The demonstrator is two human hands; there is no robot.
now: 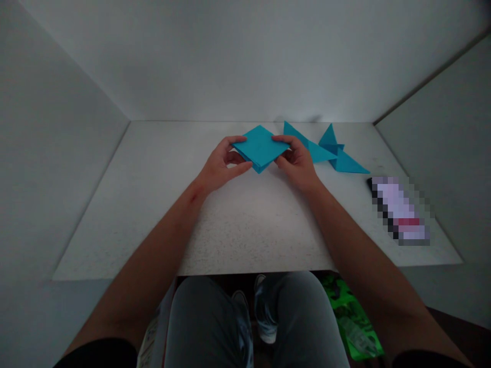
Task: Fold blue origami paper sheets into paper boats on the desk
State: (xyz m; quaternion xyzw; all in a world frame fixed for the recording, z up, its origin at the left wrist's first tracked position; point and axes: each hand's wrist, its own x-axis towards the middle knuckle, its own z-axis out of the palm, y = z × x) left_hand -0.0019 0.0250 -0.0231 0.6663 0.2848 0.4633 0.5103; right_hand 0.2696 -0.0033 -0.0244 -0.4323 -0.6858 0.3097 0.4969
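A blue sheet of origami paper point(261, 147), folded into a layered diamond, is held between both hands above the white table. My left hand point(226, 162) grips its left corner, index finger on the upper edge and thumb near the lower edge. On the opposite corner, my right hand point(297, 162) is closed the same way. The layers part slightly along the lower left edge. Just beyond my right hand lie two folded blue paper figures with pointed wings, one point(320, 152) close to my knuckles and another point(348, 161) farther right, partly overlapping.
A phone point(401, 209), blurred by pixelation, lies on the right side of the white table point(134, 204). Pale walls point(245, 61) enclose the table at the back and both sides. Beneath the front edge, a bright green bag or package point(355, 322) sits beside my legs.
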